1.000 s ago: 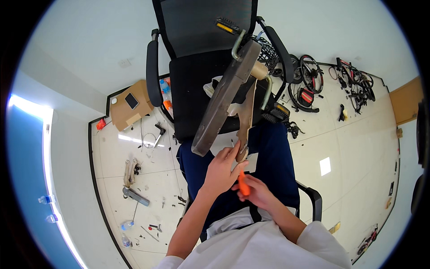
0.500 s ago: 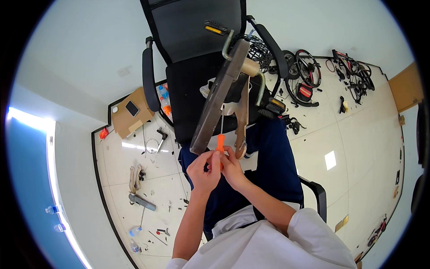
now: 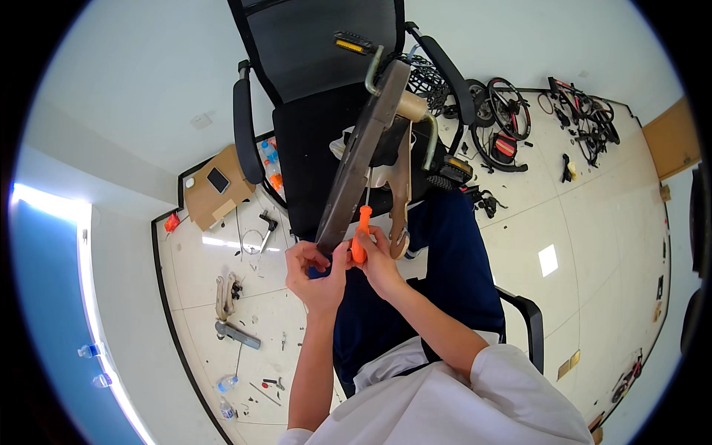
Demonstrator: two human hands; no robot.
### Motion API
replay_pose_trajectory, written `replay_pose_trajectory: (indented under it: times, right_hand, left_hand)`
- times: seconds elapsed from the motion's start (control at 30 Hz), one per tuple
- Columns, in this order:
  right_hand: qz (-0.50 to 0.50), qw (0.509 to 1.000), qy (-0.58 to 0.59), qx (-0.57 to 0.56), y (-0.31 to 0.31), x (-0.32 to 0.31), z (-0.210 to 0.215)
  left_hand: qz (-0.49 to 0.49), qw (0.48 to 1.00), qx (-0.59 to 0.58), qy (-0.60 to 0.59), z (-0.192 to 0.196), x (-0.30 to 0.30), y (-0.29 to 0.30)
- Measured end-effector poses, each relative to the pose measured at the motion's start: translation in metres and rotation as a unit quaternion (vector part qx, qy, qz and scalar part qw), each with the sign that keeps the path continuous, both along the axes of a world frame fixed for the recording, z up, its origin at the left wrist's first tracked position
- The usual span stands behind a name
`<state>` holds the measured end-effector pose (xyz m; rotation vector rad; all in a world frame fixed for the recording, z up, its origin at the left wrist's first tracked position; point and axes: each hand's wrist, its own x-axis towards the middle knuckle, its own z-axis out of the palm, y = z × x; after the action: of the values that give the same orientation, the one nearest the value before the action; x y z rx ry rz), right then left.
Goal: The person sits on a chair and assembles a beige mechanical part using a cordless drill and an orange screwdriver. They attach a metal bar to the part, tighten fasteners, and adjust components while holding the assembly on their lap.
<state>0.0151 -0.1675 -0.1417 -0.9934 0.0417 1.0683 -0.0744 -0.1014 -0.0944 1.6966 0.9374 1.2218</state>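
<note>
A bicycle frame part with a long dark chain guard lies slanted across the black chair seat, its lower end toward me. Crank arms and two pedals are fitted at its upper end. In my right hand is a screwdriver with an orange handle. Its thin shaft points away from me, between the guard and the brown metal frame arm; the tip is hard to make out there. My left hand is at the guard's lower end, fingers on one side and thumb on the other.
The chair's armrests flank the frame part. On the left floor are a cardboard box with a phone on it, a hammer and small loose parts. Bicycle wheels and another bike frame lie at the far right.
My left hand has left the screwdriver handle and moved left to the guard's lower end. The right hand keeps the screwdriver, whose handle has shifted slightly left and up.
</note>
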Motion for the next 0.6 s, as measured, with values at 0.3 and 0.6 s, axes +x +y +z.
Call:
replay_pose_trajectory:
  times: [0.3, 0.6]
  right_hand:
    - [0.003, 1.000, -0.003, -0.011, -0.0009, 0.0010, -0.0071]
    - [0.009, 1.000, -0.011, 0.006, -0.0028, 0.0024, -0.0082]
  left_hand:
    - [-0.012, 1.000, 0.003, 0.005, -0.0014, -0.0004, 0.0007]
    - [-0.026, 0.999, 0.018, 0.005, -0.0004, 0.0003, 0.0009]
